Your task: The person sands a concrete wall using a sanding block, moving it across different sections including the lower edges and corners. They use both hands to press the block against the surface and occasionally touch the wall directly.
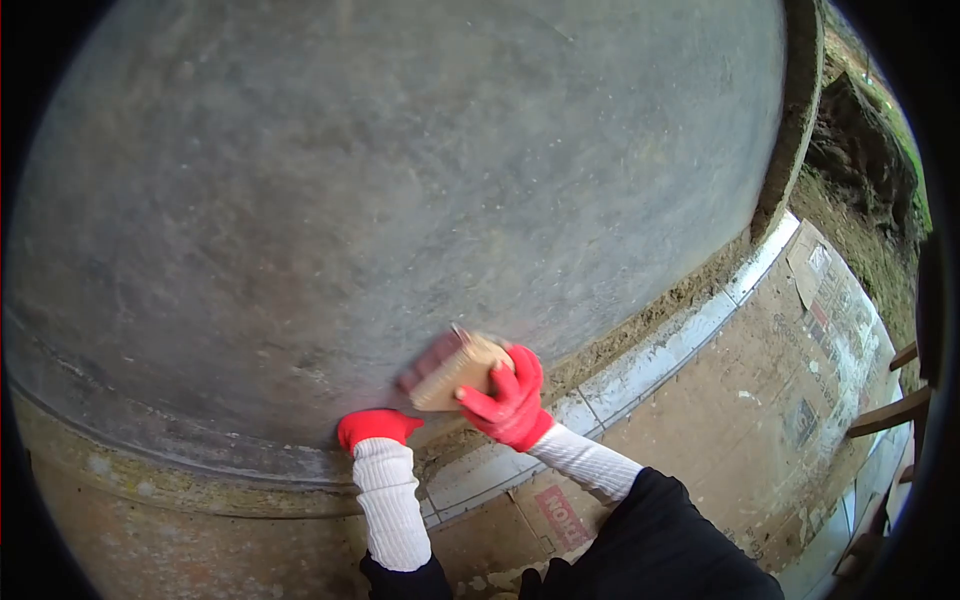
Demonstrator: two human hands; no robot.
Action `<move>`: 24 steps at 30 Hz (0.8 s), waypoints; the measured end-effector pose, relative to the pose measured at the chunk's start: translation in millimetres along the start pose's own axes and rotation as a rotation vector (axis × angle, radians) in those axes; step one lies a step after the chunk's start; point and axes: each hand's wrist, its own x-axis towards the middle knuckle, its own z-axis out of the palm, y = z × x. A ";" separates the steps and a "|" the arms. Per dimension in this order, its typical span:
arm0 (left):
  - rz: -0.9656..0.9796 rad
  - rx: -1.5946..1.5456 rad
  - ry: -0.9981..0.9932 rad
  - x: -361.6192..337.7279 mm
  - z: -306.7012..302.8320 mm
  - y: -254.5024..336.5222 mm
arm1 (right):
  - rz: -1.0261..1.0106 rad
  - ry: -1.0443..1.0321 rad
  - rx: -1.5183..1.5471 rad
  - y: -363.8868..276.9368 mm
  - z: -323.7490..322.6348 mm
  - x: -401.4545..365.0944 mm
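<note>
My right hand (508, 400), in a red glove, grips a tan block (465, 372) with the thumb and fingers around its near side. A dark reddish face (434, 358) on the block's far side lies against or very close to the grey wall (400, 200). That part is blurred, so the exact kind of tool cannot be told. Just left of the block, my left hand (378, 428), also red-gloved, is at the foot of the wall. Its fingers are mostly hidden, and nothing shows in it. White knitted cuffs cover both wrists.
A rough ledge (640, 325) runs along the wall's base, edged with pale tiles (655, 360). Dirty cardboard (740, 400) covers the floor on the right. Wooden legs (890, 412) stand at the far right, with earth and grass (870, 220) beyond the wall's edge.
</note>
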 end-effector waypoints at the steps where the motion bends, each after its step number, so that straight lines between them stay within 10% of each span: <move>1: -0.007 0.009 -0.009 -1.5 -2.0 0.4 | 0.032 0.072 -0.047 -12.3 -0.6 24.5; 24: -0.034 0.084 -0.071 -12.0 -5.5 0.4 | -0.019 0.014 -0.068 15.5 -4.2 -14.9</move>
